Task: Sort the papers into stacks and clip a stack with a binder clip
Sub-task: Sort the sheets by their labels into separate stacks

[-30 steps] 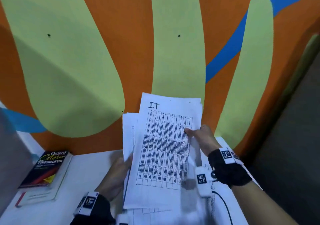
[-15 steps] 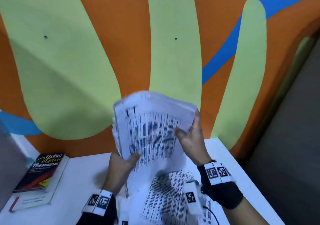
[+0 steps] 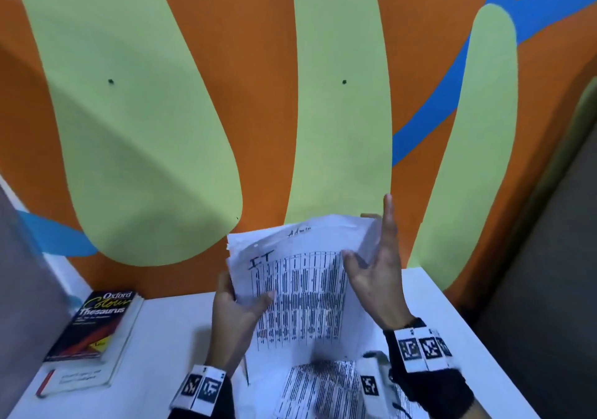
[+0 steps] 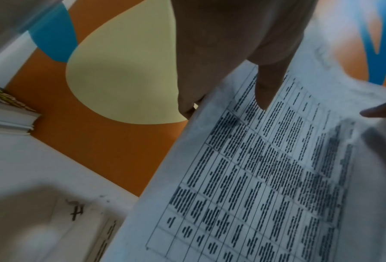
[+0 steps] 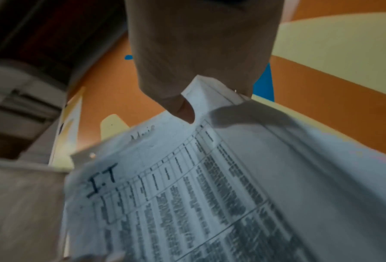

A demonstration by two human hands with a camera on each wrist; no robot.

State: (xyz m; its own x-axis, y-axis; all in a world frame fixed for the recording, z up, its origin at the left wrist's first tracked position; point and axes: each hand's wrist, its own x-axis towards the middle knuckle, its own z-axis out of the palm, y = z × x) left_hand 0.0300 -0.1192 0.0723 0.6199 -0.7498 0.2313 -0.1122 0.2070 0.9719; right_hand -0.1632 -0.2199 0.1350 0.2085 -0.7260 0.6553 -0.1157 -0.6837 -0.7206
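I hold a stack of printed table sheets (image 3: 300,289) upright over the white table (image 3: 161,338). The front sheet is marked "I.T" by hand, and a sheet behind it shows "Admin". My left hand (image 3: 240,307) grips the stack's left edge, thumb (image 4: 266,88) on the front and fingers behind. My right hand (image 3: 378,267) holds the right edge, its thumb (image 5: 183,109) on the front sheet and its straight fingers rising behind the top corner. More printed sheets (image 3: 323,389) lie flat on the table under the stack. No binder clip shows in any view.
An Oxford thesaurus (image 3: 97,328) lies on another book at the table's left. A grey panel (image 3: 26,289) stands at the far left. The painted orange and green wall (image 3: 193,128) runs along the table's back edge. The table ends at the right, beside a dark wall.
The stack has been drawn together and shifted up and left. My right hand moved from the sheet's right side up to the top right corner. The loose sheets stay on the table.
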